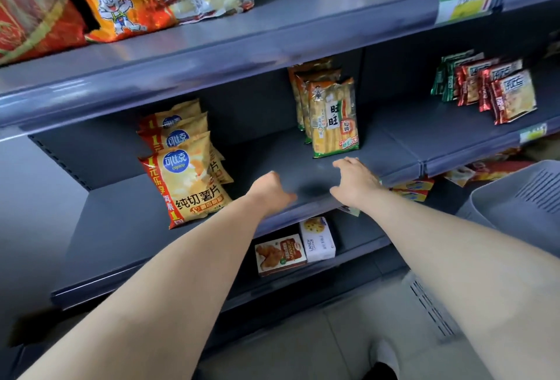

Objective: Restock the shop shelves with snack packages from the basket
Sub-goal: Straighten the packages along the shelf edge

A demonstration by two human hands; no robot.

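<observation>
Reaching over the grey shelf [266, 152], the right hand [356, 181] lies loosely spread, empty; the left hand's [271, 190] fingers are hidden, so I cannot tell. "Copico" chip bags [185, 179] stand left, "旺旺" cracker packs [335, 118] beyond.

shelf [303, 164] slate grey | chip bags [185, 179] yellow, red-edged | cracker packs [335, 118] yellow-orange | basket [515, 194] grey

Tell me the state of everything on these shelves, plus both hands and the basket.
Yellow potato chip bags: standing in a row.
Yellow rice cracker packs: upright, in a row.
Red foil packets: standing, lined up.
Left hand: open, empty.
Right hand: open, empty.
Grey plastic basket: contents out of view.
</observation>
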